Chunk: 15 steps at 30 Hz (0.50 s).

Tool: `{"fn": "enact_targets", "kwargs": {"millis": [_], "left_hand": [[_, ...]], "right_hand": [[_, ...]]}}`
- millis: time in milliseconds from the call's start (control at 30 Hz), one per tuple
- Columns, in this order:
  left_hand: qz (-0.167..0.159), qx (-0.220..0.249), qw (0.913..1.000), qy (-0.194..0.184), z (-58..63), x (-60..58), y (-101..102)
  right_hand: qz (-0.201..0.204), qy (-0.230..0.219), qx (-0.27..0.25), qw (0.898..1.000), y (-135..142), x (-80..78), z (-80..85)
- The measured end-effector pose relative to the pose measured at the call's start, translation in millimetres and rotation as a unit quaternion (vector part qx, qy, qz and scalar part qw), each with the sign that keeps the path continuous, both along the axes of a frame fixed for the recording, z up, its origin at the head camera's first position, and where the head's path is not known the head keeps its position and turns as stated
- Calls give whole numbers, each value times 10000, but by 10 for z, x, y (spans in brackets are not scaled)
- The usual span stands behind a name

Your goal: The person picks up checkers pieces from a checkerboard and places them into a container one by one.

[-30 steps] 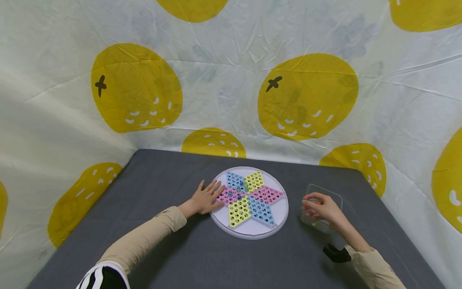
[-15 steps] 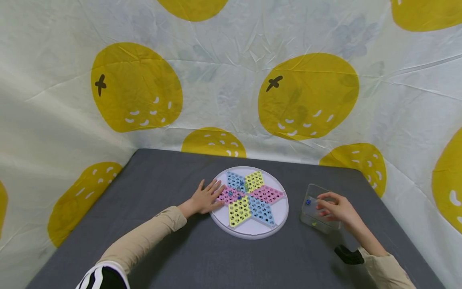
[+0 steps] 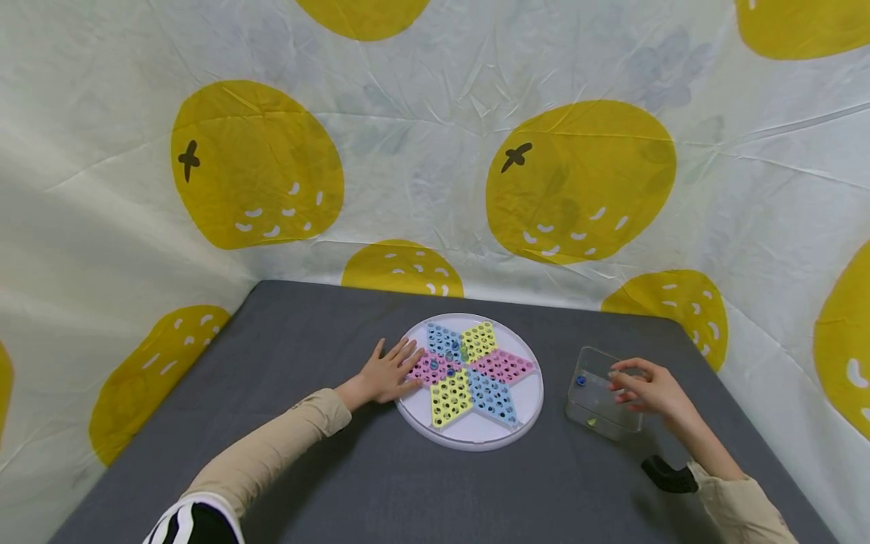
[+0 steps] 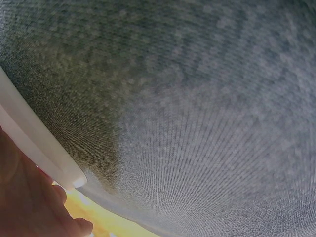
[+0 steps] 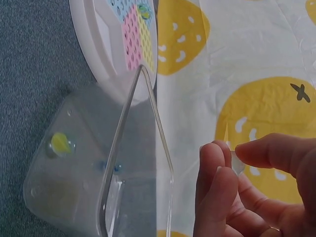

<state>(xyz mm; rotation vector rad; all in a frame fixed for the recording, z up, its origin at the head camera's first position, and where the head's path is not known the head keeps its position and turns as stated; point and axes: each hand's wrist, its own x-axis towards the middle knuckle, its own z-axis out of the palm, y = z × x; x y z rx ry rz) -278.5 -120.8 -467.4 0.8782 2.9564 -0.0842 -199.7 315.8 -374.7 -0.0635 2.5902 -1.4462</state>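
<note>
My left hand (image 3: 390, 372) lies with fingers spread on the left rim of a round white Chinese checkers board (image 3: 411, 419). Several glass marbles sit in its holes, among them a blue marble (image 3: 434, 364) near my fingertips. To the right, my right hand (image 3: 649, 387) hovers over the right side of a clear plastic box (image 3: 612, 432). Between thumb and fingers it pinches a small pale, see-through marble (image 5: 237, 164), mostly hidden. A blue marble (image 3: 581, 381) and a yellow-green marble (image 5: 61, 143) lie in the box.
The grey cloth-covered table (image 3: 435, 491) extends around the board and box. A white curtain (image 3: 421, 174) with yellow fruit prints hangs behind the table and along its sides. A black strap (image 3: 669, 474) sits at my right wrist.
My right hand has moved right from the box's left part, uncovering the blue marble inside. My left hand stays on the board's rim.
</note>
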Motion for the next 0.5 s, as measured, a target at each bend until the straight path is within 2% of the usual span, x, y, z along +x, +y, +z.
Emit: {"fn": "enact_targets", "kwargs": {"millis": [333, 500], "left_hand": [[19, 40, 10000, -24, -21, -26, -2], [-26, 42, 10000, -68, -3, -12, 0]], "right_hand": [[-85, -99, 248, 9996, 50, -31, -16], [-107, -247, 99, 9996, 92, -41, -69]]}}
